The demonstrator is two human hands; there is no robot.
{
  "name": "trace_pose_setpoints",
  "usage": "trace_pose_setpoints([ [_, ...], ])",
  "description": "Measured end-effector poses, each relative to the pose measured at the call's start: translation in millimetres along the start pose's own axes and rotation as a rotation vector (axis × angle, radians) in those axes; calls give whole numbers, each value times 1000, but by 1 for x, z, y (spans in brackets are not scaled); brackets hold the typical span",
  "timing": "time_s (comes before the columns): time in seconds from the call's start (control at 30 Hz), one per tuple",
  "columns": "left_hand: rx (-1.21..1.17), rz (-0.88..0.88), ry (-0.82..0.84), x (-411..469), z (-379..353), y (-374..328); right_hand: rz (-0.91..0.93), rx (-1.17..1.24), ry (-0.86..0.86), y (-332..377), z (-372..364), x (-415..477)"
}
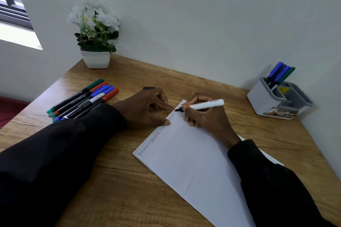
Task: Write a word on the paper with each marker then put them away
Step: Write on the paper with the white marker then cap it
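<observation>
Wood-grain tabletop (129,180) fills the view, with a white sheet of paper (193,162) lying at an angle near its middle. Along the paper's left edge the word "Victoria" (144,150) is written several times in blue and green ink. The person's right hand (204,116) rests on the top of the paper, its fingers clamped on a white marker (206,104) whose black tip touches the paper's far corner. The left hand (147,108) lies flat at the paper's left edge, fingers spread slightly apart and pressing the sheet down, holding nothing. Both arms wear dark sleeves.

To the left of the paper, well apart from it, a row of capped pens (83,99) lies side by side on the tabletop, with green, red and blue caps. To the right of the paper, near the wall, stands a grey desk organiser (267,101) holding more pens (279,74) upright, blue and green. Behind the paper, to the left, a white pot of white flowers (96,42) stands against the wall.
</observation>
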State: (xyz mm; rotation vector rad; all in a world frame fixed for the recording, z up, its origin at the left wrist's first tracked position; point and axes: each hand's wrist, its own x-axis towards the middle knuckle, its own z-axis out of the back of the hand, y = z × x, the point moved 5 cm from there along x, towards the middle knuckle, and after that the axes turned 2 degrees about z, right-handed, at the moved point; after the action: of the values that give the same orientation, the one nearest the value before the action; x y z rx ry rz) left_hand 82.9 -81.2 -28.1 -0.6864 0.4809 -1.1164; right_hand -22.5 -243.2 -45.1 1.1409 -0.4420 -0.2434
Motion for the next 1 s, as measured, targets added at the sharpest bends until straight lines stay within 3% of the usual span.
trace_pose_setpoints([
  [1.0, 29, 8, 42, -5, 0, -8, -10, -32, -10, 8, -2, -2],
])
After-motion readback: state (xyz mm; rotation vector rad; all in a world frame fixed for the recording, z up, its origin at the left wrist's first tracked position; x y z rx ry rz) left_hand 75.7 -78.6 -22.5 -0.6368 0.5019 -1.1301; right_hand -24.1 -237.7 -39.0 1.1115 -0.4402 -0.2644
